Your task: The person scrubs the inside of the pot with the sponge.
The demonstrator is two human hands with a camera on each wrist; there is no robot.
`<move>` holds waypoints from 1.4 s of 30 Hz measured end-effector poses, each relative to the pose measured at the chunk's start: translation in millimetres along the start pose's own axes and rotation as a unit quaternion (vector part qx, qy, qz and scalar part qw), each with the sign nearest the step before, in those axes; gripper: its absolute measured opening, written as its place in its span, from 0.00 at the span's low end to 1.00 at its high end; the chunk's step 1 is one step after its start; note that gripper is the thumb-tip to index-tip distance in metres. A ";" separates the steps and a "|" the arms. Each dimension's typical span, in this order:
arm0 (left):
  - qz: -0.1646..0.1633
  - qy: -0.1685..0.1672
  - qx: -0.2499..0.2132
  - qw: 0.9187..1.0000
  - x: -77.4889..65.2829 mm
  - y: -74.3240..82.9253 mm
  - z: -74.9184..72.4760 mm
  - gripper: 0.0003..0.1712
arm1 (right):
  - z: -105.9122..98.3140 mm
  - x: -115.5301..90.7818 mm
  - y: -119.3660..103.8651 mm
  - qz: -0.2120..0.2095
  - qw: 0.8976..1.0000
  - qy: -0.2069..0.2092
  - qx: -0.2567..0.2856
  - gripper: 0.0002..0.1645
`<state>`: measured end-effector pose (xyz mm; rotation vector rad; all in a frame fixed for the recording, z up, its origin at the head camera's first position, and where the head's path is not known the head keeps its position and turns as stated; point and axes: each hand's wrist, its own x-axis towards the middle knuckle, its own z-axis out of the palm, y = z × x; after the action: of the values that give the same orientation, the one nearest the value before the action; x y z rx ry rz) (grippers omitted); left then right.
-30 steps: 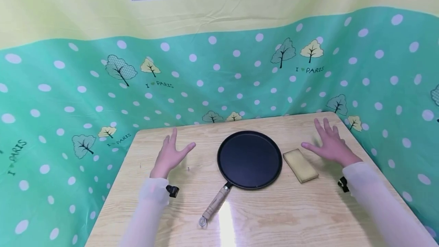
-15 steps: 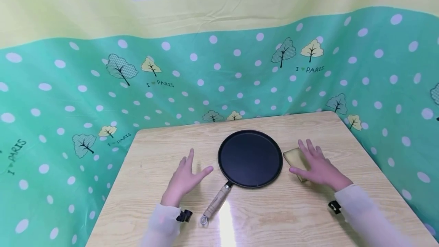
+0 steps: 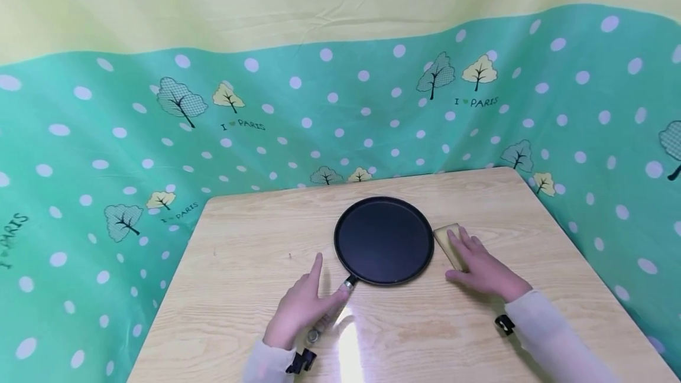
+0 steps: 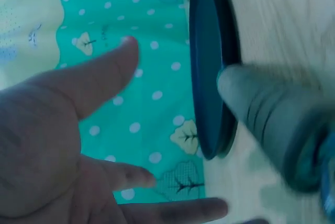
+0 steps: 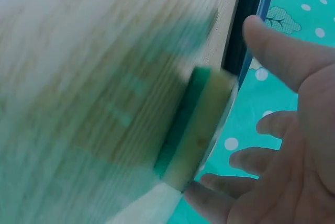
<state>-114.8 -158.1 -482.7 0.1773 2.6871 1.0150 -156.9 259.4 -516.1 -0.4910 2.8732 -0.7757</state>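
Hovering at lower centre of frame: left hand point(image 3: 305, 307), fingers and thumb spread, holding nothing. Pan point(image 3: 384, 241) sits mid-frame, handle point(image 4: 272, 124) running to lower left; thumb crosses over it in the head view, but the left wrist view shows a gap. Right hand point(image 3: 485, 275), right of centre, fingers slightly bent and spread over the sponge point(image 3: 448, 248); can't tell if a fingertip touches. Sponge lies flat on the table point(image 3: 245, 253), just right of the pan. My read: approach step, pre-grasp both sides. Next move would call for left fingers closing round the handle, right thumb and fingers pinching the sponge across its long edges.
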 end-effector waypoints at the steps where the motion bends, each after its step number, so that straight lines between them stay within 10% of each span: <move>1: 0.003 -0.004 -0.006 1.000 -0.6 0.2 1.1 0.63 | 0.5 0.8 -0.5 0.001 1.000 -0.002 0.004 0.56; 19: 0.069 -0.049 -0.094 0.992 17.6 -27.2 16.6 0.29 | 4.1 6.9 4.5 0.011 0.999 0.022 -0.026 0.47; 31: 0.041 -0.113 -0.204 0.971 27.9 -42.2 15.2 0.30 | -3.7 -3.7 1.6 0.015 0.999 0.042 -0.007 0.47; 42: 0.027 -0.119 -0.225 0.967 28.8 -43.2 13.5 0.29 | 0.6 -2.7 -13.1 -0.094 0.994 0.018 0.053 0.50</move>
<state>-139.4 -176.1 -526.9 0.2623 2.1840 1.4846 -150.6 249.4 -509.9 -0.7503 2.8278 -0.9704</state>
